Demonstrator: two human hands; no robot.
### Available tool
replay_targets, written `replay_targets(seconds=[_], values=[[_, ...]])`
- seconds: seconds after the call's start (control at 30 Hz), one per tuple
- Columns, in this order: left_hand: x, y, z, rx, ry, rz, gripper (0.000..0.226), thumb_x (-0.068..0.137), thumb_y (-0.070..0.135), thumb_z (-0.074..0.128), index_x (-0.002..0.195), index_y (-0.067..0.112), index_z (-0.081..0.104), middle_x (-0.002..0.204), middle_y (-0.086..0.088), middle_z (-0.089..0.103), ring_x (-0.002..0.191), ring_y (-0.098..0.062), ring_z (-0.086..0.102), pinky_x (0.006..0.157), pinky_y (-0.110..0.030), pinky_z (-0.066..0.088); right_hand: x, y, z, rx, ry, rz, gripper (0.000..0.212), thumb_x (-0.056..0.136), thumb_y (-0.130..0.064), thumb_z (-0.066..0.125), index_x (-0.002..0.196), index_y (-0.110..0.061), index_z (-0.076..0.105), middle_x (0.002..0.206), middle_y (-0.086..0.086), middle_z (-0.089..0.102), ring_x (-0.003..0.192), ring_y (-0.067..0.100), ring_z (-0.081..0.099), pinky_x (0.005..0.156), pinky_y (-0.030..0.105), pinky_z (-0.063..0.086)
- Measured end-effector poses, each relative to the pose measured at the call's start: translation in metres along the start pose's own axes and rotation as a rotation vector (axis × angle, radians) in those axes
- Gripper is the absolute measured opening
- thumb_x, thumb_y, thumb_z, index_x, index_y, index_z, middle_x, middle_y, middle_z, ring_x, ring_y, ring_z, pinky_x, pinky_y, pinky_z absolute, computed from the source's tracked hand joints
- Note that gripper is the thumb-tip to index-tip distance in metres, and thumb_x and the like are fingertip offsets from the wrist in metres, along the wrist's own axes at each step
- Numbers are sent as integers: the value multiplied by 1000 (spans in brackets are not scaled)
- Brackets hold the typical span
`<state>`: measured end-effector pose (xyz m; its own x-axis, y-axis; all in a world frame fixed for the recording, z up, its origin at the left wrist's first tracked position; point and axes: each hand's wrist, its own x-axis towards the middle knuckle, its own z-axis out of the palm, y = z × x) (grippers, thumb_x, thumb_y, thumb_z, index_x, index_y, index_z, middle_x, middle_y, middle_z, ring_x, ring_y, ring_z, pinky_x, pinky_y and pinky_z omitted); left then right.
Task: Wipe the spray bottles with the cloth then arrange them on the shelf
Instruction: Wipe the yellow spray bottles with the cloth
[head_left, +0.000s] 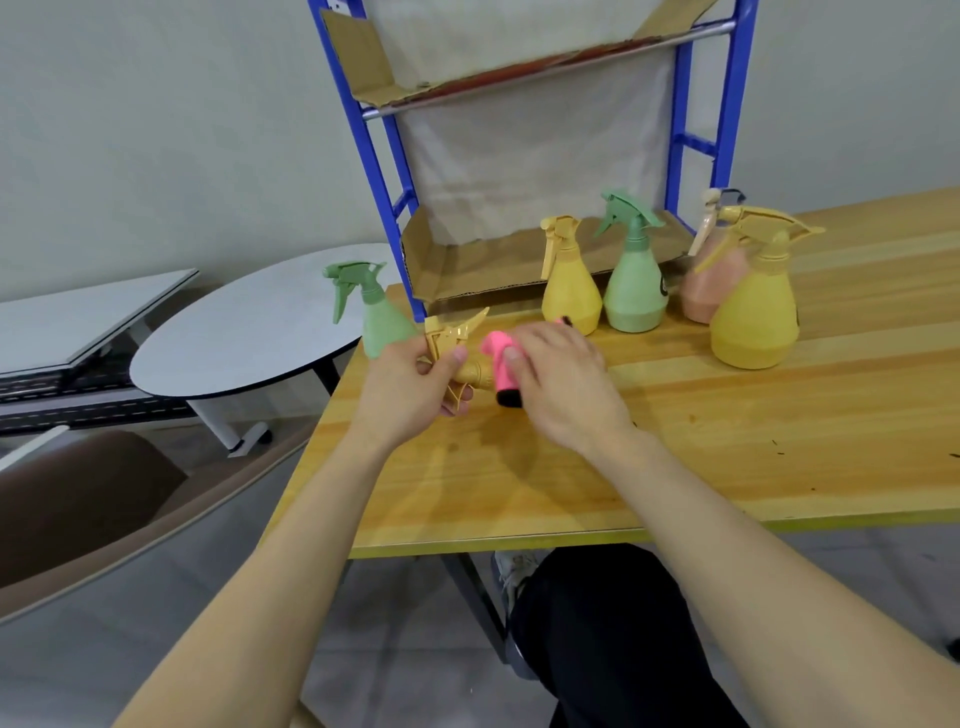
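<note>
**Stage of work:** wiping in progress; arranging not begun, as far as can be seen.

**Item in hand:** 1 yellow spray bottle (457, 345) is held on its side just above the table (727, 431), near its front left corner. The left hand (413, 382) grips the trigger head, fingers and thumb curled round it. The right hand (563, 387) is closed over the pink cloth (497, 358), which is wrapped round the bottle's body. The body itself is hidden under cloth and hand, so how much of it is clean cannot be told.

**Other bottles:** 5 stand upright on the table.
- 1 green bottle (383, 327), at the left edge, just behind the left hand.
- 1 small yellow bottle (569, 293) and 1 second green bottle (635, 293), side by side in front of the lower level of the shelf.
- 1 pink bottle (696, 293), partly behind 1 large yellow bottle (753, 322), to the right.

**Shelf:** the blue shelf (384, 171) has cardboard-lined levels. All 5 standing bottles are on the table top, not on it.

**Assessment:** whether any standing bottle has been wiped cannot be judged from its look. At minimum, 6 bottles remain to be placed on the shelf, and the present wipe remains to be finished.
</note>
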<state>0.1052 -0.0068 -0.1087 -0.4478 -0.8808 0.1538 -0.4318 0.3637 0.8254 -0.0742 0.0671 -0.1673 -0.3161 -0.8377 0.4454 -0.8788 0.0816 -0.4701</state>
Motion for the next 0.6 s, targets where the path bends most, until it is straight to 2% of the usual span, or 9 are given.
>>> replay_targets(seconds=[0.1,0.13,0.2,0.3,0.37,0.43,0.5,0.53,0.6], values=[[-5,5,3,-43,15,1,30,105,35,70,103,5,71,77,-9,81,66,-26,80,80,-51,67,-15,-10,5,-67,64,-142,43,115,-46,30,146,-34,58,141,-13,61,142,14,47,127,52,26],[-7,6,3,-33,16,23,30,105,35,69,110,5,69,79,-7,82,68,-24,80,81,-49,67,-15,-6,6,-48,80,-131,44,114,-46,30,146,-34,59,141,-13,62,142,15,47,126,51,27],[-12,2,0,14,-4,89,36,106,27,67,137,15,54,88,-1,83,79,-16,80,85,-37,64,-12,0,4,-19,74,-104,45,113,-46,30,145,-34,60,140,-12,63,142,16,47,125,49,28],[-21,-9,-3,118,-62,235,74,99,1,59,161,27,27,110,7,77,105,-7,73,94,-24,56,-3,7,-1,-6,33,-97,44,111,-46,30,141,-35,61,139,-13,63,142,16,47,125,48,28],[-23,-19,-5,281,20,390,91,95,-3,62,167,33,20,125,7,65,115,-5,65,95,-22,54,-2,8,-3,5,2,-107,43,111,-46,31,137,-35,65,137,-14,65,142,15,47,125,48,27],[-16,-28,-8,513,120,603,89,93,0,71,167,33,32,139,0,57,125,-17,60,101,-33,53,-3,6,-3,15,-18,-118,41,112,-44,34,129,-33,69,133,-15,67,140,15,48,125,48,27],[-3,-32,-13,770,202,853,67,90,3,78,151,25,60,146,-11,56,135,-33,56,105,-46,49,-4,6,-4,37,-23,-130,38,112,-41,37,126,-29,70,131,-13,69,139,17,50,124,47,27],[4,-33,-16,852,223,946,57,90,6,80,143,22,68,148,-14,57,139,-36,54,107,-48,48,-3,7,-6,54,-25,-132,36,113,-39,39,126,-28,70,131,-13,69,139,17,50,124,46,27],[14,-30,-21,945,193,1066,47,94,13,80,139,20,71,154,-11,58,149,-35,49,115,-49,44,-3,10,-9,91,-26,-112,34,113,-37,40,128,-29,70,132,-13,68,140,16,49,124,44,27]])
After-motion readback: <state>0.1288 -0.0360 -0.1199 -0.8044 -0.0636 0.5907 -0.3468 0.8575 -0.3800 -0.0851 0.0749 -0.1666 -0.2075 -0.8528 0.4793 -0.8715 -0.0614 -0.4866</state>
